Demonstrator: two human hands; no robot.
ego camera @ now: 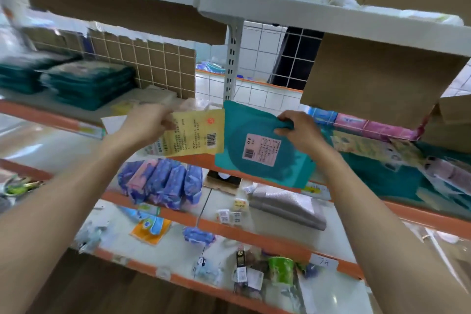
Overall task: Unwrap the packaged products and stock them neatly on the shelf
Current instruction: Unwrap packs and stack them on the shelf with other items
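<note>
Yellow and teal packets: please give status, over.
Left hand grips yellow packet. Right hand pinches teal packet. Both held before shelf, not placed. Teal stack on shelf, left.

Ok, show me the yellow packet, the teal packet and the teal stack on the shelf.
yellow packet (196, 135): head view, printed face beside the barcode.
teal packet (262, 149): head view, on its pink label.
teal stack (89, 84): head view, side of the pile.

Yellow packet (193, 135) with black barcode; teal packet (265, 150), pink label; shelf edges (244, 233) orange, boards pale; blue-purple patterned packs (163, 181); grey folded pack (288, 205)
</note>
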